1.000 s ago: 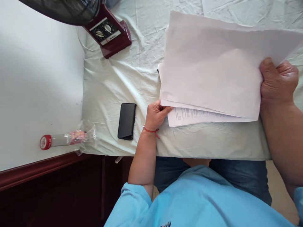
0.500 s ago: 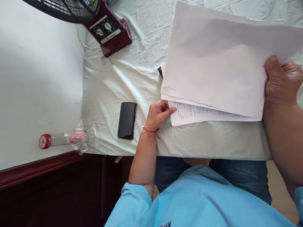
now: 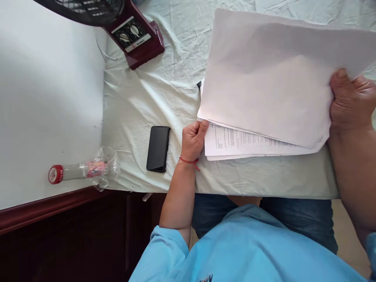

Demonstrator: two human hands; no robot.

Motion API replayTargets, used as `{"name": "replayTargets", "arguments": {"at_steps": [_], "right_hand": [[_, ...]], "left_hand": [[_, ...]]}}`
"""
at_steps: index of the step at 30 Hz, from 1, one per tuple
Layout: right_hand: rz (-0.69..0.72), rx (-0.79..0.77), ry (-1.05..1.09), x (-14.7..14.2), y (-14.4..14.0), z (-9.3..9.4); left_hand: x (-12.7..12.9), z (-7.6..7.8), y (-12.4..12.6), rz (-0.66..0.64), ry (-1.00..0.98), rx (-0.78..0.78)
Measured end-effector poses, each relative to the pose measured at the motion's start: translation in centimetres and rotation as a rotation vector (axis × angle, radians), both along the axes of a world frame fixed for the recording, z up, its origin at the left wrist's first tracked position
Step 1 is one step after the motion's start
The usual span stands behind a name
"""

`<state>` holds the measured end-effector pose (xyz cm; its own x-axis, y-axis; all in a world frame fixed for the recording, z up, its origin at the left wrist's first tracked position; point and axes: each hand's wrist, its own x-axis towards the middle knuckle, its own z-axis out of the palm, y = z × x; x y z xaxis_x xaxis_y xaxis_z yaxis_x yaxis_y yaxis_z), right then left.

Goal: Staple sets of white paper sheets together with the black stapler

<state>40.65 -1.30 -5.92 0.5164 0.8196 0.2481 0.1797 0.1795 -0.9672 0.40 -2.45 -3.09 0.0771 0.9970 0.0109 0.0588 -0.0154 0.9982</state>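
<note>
Stack of paper sheets (image 3: 264, 78) lies on the pale green cloth (image 3: 164, 98) of the table, right of centre, near the front edge; top blank sheets lifted and bowed upward, lower printed sheets (image 3: 235, 141) flat beneath with lines of text showing along the near edge.

Right hand (image 3: 351, 100) at the right edge of the lifted sheets; thumb on top of the paper, fingers curled behind it, closed on the sheets.

Left hand (image 3: 193, 137) at the stack's near-left corner; fingers curled together, fingertips touching the corner edges of the sheets; whether it pinches a sheet or only rests against them, cannot tell; red thread bracelet (image 3: 189, 161) on the wrist.

Black phone (image 3: 158, 149) face up on the cloth, just left of the left hand, apart from the paper; small dark object (image 3: 199, 84) partly hidden under the stack's far-left edge, cannot identify.

Maroon fan base (image 3: 135, 35) with dials at far left of the cloth; plastic bottle with red cap (image 3: 82, 170) lying on its side on the white surface (image 3: 44, 98) left of the cloth.
</note>
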Motion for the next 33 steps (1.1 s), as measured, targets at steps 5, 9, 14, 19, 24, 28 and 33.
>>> {"name": "replayTargets", "arguments": {"at_steps": [5,9,14,19,24,28,33], "right_hand": [[-0.004,-0.065,0.039,-0.9,-0.6,1.3],[0.004,-0.078,0.014,-1.0,-0.7,1.4],[0.023,-0.102,-0.04,-1.0,-0.8,1.5],[0.031,-0.092,-0.03,-1.1,-0.9,1.5],[0.04,-0.079,-0.009,-0.9,-0.7,1.3],[0.085,-0.082,0.025,-1.4,-0.8,1.7],[0.165,-0.002,0.166,-3.0,-1.2,2.5]], "left_hand": [[0.0,-0.8,0.4,0.003,-0.189,-0.029],[0.1,-0.7,0.5,0.02,-0.218,-0.025],[0.2,-0.4,0.5,0.075,-0.086,0.0],[0.2,0.0,0.4,0.06,-0.009,0.03],[0.2,0.0,0.2,0.071,0.004,0.041],[0.1,-0.3,0.3,0.071,-0.057,0.037],[0.1,-0.8,0.4,0.097,-0.117,0.038]]}}
